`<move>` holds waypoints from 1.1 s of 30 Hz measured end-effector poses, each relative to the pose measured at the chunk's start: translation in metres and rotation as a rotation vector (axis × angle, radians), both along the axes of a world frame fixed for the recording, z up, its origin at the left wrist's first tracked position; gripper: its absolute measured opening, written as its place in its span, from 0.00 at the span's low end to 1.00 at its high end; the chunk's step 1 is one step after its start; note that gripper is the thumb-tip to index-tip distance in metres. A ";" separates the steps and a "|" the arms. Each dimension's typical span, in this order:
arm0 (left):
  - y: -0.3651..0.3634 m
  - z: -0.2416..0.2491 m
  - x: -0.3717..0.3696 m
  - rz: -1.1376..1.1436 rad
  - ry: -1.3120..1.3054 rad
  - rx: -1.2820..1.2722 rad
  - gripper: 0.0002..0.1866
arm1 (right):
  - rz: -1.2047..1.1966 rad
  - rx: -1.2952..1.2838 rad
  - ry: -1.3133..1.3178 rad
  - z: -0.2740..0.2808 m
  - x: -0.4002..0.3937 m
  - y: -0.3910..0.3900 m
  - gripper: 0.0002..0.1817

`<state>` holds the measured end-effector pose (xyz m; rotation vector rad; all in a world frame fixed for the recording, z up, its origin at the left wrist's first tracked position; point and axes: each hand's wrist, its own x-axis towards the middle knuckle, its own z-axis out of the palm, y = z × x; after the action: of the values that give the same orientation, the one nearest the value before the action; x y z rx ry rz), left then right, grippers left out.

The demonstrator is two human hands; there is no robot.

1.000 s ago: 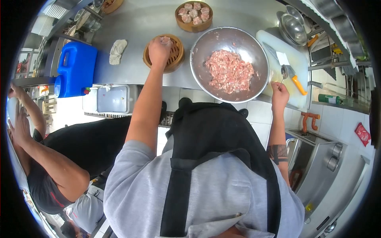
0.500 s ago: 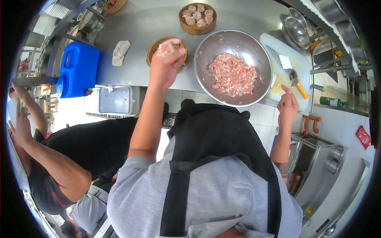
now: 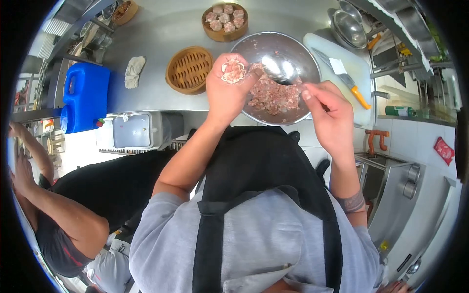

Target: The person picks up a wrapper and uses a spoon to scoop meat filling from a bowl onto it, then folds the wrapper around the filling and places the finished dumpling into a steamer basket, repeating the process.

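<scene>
My left hand [image 3: 225, 93] is cupped around an open-topped siu mai [image 3: 233, 71], with pink filling showing inside its pale wrapper. It is at the left rim of a large steel mixing bowl [image 3: 312, 100]. Minced meat [image 3: 273, 97] lies in that bowl. Fingers pinched, my right hand [image 3: 330, 110] holds a spoon [image 3: 292, 82] over the meat; glare and the fingers partly hide the spoon. Left of my left hand sits a round bamboo steamer [image 3: 189, 71] with its slatted base showing. Another bamboo steamer [image 3: 225, 34] behind it holds several siu mai.
At right lies a cutting board [image 3: 359, 78] with a yellow-handled knife [image 3: 360, 96]. Steel bowls [image 3: 349, 29] stand behind it. A white cloth [image 3: 134, 72] and a blue jug [image 3: 88, 93] are at left. Another person's arm [image 3: 63, 202] shows at far left.
My right hand has brought the spoon left from above the cutting board to the mixing bowl. My left hand has moved from over the near steamer to the bowl's rim. The view has shifted slightly.
</scene>
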<state>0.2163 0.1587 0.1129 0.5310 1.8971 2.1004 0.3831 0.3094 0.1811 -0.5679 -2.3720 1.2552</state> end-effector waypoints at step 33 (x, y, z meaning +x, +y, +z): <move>-0.022 0.027 0.001 -0.746 -0.018 -0.233 0.12 | 0.297 0.214 -0.070 0.037 -0.007 0.033 0.10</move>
<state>0.2171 0.1370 0.1403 0.9699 1.5573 1.3808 0.3757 0.3419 0.2183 -0.2008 -2.6805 1.0884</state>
